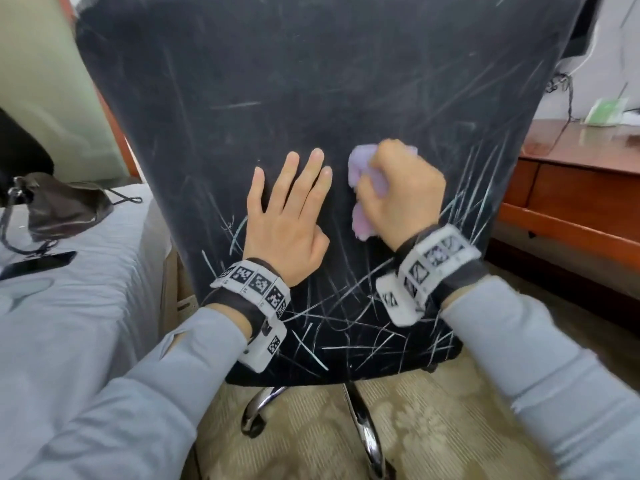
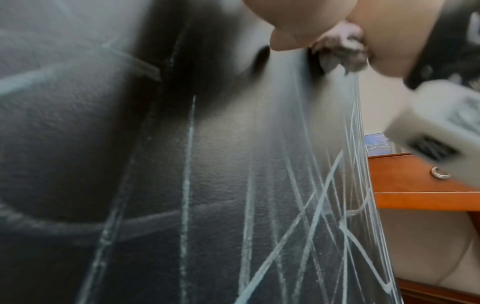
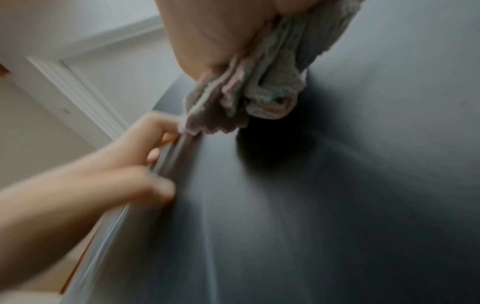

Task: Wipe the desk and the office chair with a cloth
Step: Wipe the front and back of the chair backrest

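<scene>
Clearly the office chair point(image 1: 311, 98) is only partly wiped: pale streaks crowd its backrest below both hands. The right hand point(image 1: 403, 192) bunches the cloth point(image 1: 363, 188) against the backrest, the left hand point(image 1: 287, 216) lies flat-fingered beside it, holding nothing, and the desk point(image 1: 571, 174) stands right of the chair, its state unclear.

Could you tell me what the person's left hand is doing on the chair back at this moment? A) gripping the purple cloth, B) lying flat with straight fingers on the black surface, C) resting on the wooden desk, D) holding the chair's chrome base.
B: the left hand lies flat, fingers straight, on the black chair back, while the right hand grips the purple cloth.
</scene>
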A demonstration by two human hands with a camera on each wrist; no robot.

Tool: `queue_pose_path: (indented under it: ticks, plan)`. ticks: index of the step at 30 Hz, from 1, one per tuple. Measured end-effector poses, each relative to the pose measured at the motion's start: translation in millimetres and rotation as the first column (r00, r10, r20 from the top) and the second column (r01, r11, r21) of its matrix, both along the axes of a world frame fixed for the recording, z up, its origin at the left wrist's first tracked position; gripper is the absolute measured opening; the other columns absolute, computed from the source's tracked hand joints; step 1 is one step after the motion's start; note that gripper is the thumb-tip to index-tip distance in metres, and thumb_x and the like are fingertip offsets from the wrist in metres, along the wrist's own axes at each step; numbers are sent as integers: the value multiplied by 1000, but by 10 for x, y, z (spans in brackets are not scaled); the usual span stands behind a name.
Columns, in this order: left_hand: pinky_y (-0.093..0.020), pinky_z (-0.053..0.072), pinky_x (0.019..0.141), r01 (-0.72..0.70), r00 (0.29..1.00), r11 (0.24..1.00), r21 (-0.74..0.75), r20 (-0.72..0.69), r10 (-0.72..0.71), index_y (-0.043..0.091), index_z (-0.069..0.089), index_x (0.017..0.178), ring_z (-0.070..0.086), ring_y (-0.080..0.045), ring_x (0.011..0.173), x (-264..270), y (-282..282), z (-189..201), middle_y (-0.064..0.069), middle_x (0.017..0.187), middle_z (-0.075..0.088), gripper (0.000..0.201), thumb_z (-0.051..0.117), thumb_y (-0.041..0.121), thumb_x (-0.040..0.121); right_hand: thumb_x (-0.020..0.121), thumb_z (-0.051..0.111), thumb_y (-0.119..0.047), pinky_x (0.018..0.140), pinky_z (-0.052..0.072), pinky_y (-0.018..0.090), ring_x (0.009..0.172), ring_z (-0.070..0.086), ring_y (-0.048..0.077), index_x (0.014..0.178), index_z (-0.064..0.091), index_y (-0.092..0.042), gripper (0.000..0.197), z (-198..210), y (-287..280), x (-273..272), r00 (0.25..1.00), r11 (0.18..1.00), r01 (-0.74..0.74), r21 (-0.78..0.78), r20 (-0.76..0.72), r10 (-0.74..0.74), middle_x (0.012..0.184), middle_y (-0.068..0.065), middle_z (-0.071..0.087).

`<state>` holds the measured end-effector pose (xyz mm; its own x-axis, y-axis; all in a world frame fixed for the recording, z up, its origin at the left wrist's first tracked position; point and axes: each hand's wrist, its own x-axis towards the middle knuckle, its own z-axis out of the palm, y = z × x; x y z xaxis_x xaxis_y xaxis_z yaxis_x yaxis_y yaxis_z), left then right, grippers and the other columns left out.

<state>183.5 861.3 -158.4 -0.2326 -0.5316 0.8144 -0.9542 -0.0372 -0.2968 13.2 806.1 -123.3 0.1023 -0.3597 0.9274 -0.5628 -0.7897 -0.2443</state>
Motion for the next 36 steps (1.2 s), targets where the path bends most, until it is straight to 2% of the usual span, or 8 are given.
queue_pose_path:
  ticks: [7,14,18,22,26,29,33,36]
  plan:
    - [-61,10,121,14,1000,1000,24,-9,-13,15,33,155,15,-28,154,42,39,5,-3,167,20,81,58,23,79,73,62,-9,39,45,33,64,52,19,74,56,-25,17,-843,22,-137,922,999,50,11,-384,-42,54,-8,41]
    - [-61,8,121,61,997,997,37,-54,-59,14,32,155,12,-27,155,30,43,-7,-3,167,18,84,60,23,76,76,55,-10,64,47,33,65,48,16,76,39,-33,28,281,31,-21,988,989,99,-107,127,-85,53,-10,55]
    - [-55,5,124,186,968,982,28,-177,-178,12,33,155,9,-22,155,21,102,-10,-2,167,18,82,64,21,80,91,59,-19,62,51,37,81,56,23,107,61,-16,17,-303,94,163,1000,986,-22,-163,-16,20,90,5,63]
    - [-50,14,124,338,931,941,-23,-134,-338,-1,34,152,20,-23,153,-20,275,-63,-14,163,24,77,60,11,80,88,53,-14,71,45,28,93,50,21,145,42,-3,59,-541,226,239,983,991,-137,-1,-125,136,114,9,47]
    - [-50,24,122,461,881,885,73,-158,-446,-4,27,154,18,-27,154,-104,305,-152,-20,164,19,81,57,1,78,80,44,3,97,47,22,110,55,2,146,44,-11,68,-286,398,168,921,905,-380,194,-11,389,130,0,55]
    - [-49,18,124,310,938,945,99,-194,-288,-1,15,158,3,-25,156,-158,224,-119,-17,167,5,82,57,22,91,69,36,12,92,54,28,105,67,11,138,47,-9,73,-22,461,82,845,801,-530,279,97,525,116,6,66]
    - [-50,14,124,63,996,994,92,-70,-57,5,19,159,4,-25,156,-196,158,-102,-15,168,4,73,44,38,98,75,35,2,114,36,44,135,45,31,133,55,2,61,435,481,79,977,965,-208,-157,-91,195,142,19,50]
    - [-54,20,122,35,999,999,24,-23,-35,4,28,156,15,-28,154,-92,135,-46,-17,165,20,66,44,24,95,91,39,-9,123,7,53,150,10,40,151,33,-3,61,718,404,252,913,951,-50,-306,-400,-80,161,22,17]
